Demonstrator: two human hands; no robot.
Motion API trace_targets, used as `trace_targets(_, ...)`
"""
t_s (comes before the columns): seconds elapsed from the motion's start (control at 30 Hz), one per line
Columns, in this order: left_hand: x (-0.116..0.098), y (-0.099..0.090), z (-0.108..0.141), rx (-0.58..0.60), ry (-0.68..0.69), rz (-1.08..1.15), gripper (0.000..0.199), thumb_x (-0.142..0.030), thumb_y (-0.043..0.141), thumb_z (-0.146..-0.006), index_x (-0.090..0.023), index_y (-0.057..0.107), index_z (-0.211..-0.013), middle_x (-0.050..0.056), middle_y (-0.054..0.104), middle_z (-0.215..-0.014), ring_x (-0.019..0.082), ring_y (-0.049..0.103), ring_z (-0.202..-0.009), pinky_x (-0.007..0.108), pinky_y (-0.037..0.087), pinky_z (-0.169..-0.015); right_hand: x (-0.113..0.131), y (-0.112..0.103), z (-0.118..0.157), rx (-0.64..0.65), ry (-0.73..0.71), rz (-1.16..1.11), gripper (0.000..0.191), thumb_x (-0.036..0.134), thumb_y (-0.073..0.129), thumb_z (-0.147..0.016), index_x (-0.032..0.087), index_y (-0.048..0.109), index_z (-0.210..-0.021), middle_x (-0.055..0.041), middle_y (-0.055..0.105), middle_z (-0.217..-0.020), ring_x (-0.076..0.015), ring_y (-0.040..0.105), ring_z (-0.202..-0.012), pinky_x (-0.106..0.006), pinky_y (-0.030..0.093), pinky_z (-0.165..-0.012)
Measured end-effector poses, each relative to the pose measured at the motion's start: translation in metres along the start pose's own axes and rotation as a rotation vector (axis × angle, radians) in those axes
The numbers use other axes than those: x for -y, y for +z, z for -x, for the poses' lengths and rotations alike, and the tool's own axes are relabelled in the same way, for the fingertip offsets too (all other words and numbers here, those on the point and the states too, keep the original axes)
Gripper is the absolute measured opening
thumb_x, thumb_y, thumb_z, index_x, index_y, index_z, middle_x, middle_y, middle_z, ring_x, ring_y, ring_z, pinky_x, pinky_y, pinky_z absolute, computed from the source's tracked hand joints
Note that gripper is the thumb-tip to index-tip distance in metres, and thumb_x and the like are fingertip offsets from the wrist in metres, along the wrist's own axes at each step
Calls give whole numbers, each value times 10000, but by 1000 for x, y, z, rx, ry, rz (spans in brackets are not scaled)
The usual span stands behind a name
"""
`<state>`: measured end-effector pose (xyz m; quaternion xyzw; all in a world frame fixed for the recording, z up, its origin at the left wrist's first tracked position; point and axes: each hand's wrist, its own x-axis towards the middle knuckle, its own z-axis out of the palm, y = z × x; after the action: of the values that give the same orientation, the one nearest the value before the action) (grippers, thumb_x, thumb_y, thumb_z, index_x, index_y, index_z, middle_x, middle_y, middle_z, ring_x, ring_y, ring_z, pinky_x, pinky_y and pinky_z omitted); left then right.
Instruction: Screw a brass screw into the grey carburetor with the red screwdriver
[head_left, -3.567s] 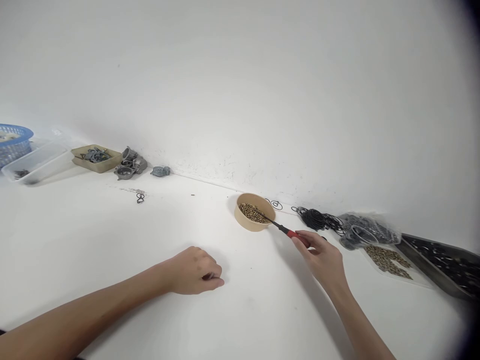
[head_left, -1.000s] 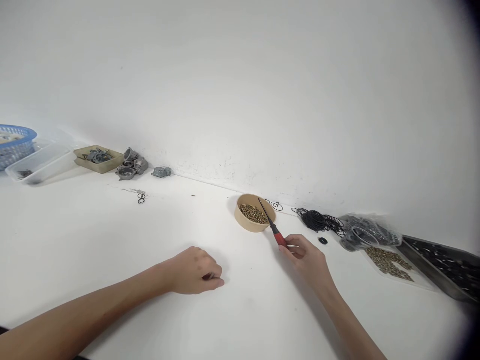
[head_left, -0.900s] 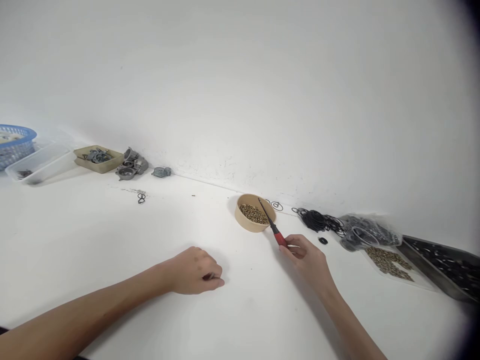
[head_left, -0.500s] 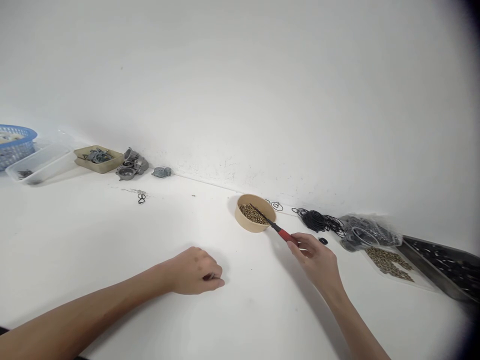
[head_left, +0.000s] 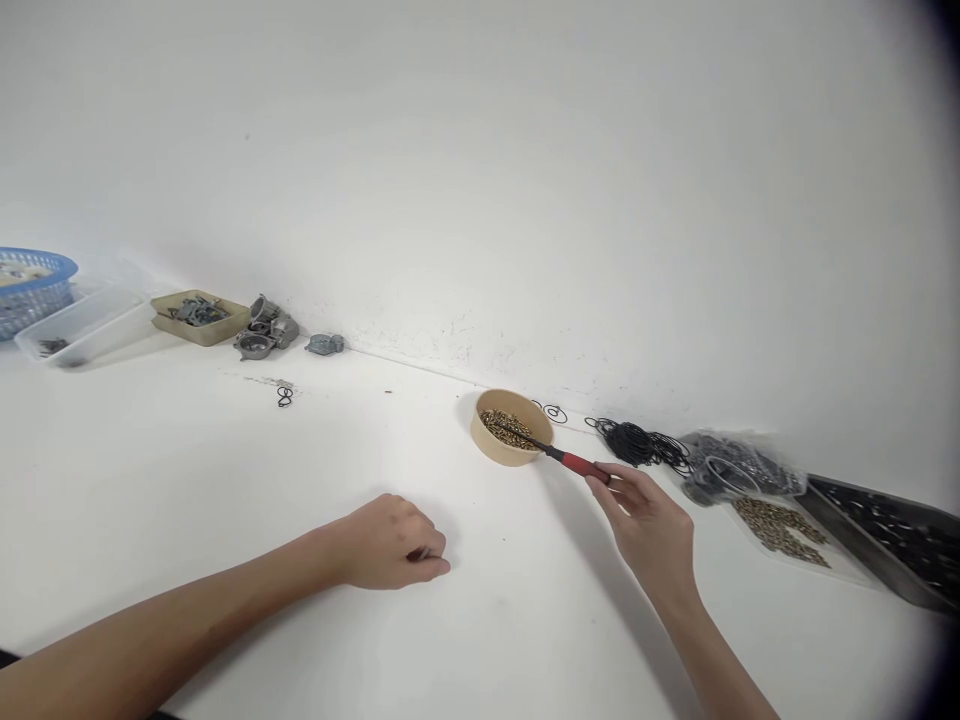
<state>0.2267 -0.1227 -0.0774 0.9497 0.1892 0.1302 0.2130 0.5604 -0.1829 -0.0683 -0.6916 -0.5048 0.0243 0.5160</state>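
Note:
My right hand [head_left: 651, 520] pinches the end of a screwdriver's red handle [head_left: 579, 464]. Its dark shaft slants down into a round tan paper bowl [head_left: 507, 458], and the tip lies among many small brass-coloured screw-like pieces [head_left: 501, 425]. My left hand [head_left: 396, 545] rests on the table to the left of the bowl and nearer to me. The fingers there are curled into a fist; a small dark bit shows inside, too hidden to name.
Against the wall at left stand a blue basket [head_left: 37, 300], a clear bin [head_left: 105, 325], a tan tray [head_left: 166, 316] and grey metal housings [head_left: 262, 330]. At right lie black rings [head_left: 637, 440], a plastic bag of parts [head_left: 739, 465], more brass pieces [head_left: 776, 530] and a dark metal tray [head_left: 847, 535].
My right hand has shifted slightly right, and the screwdriver now lies at a flatter angle, its tip still in the bowl. My left hand has stayed in place.

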Motion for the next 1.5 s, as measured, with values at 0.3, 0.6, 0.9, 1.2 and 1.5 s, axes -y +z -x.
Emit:
trace_targets(0.3,-1,0,0,-12,20,-6,332,-248,498,-885,-175,371,-586,-51,371,-494,92,265,-471,249,237,-523,-6,2,1,-14,-158,-2,364,496,658,-822,236,714,-1070,-50,704,-1050,-186,687,-805,-408,596,-911)
trace_targets(0.6,-1,-1,0,5,5,-8,332,-242,499,-878,-173,348,-591,-52,349,-499,95,246,-479,255,226,-525,2,4,3,-59,-159,4,346,464,674,-824,232,718,-1076,-50,740,-967,-228,724,-850,-381,599,-873)
trace_targets(0.9,-2,-2,0,-14,26,-10,337,-230,504,-880,-172,346,-588,-55,331,-496,93,235,-471,258,227,-522,23,18,9,-28,-248,40,304,468,619,-866,236,727,-1032,-50,729,-1026,-218,724,-826,-379,617,-830)
trace_targets(1.2,-2,-2,1,-44,49,-7,351,-239,490,-893,-172,345,-581,-54,326,-488,92,230,-454,256,218,-507,14,13,5,-39,-228,48,327,477,614,-860,226,714,-1043,-54,727,-1017,-223,727,-825,-372,621,-822)
trace_targets(1.5,-1,-1,0,-20,34,-3,347,-237,493,-895,-170,347,-587,-56,335,-493,88,234,-465,246,226,-522,7,9,3,-34,-78,-29,339,480,682,-800,218,712,-1014,-57,742,-898,-232,730,-800,-385,603,-849)
